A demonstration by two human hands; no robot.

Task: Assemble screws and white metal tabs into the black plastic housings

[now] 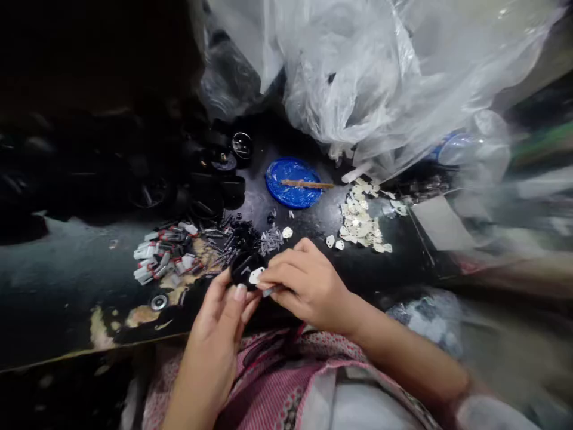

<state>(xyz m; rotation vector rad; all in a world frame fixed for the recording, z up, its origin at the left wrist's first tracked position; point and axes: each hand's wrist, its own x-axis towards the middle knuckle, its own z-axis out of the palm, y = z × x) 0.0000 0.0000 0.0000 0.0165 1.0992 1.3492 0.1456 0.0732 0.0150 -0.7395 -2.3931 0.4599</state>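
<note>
My left hand [219, 325] holds a small round black part [245, 267] with a white metal plate on it, fingers curled round its near side. My right hand [304, 283] is pinched closed against the same part, with a small grey piece at its fingertips that I cannot make out. Both hands hover over the near edge of a dark worn worktable [67, 286]. Just behind them lie piles of small springs and screws [271, 239], black bits [239, 236] and red-and-white capped pieces [165, 254].
A blue lid [290, 182] with a brown stick across it sits mid-table. White metal plates [360, 221] are heaped to its right. Black round housings [224, 173] stack at the back left. A big clear plastic bag [380, 77] fills the back right. Pink patterned cloth [277, 382] covers my lap.
</note>
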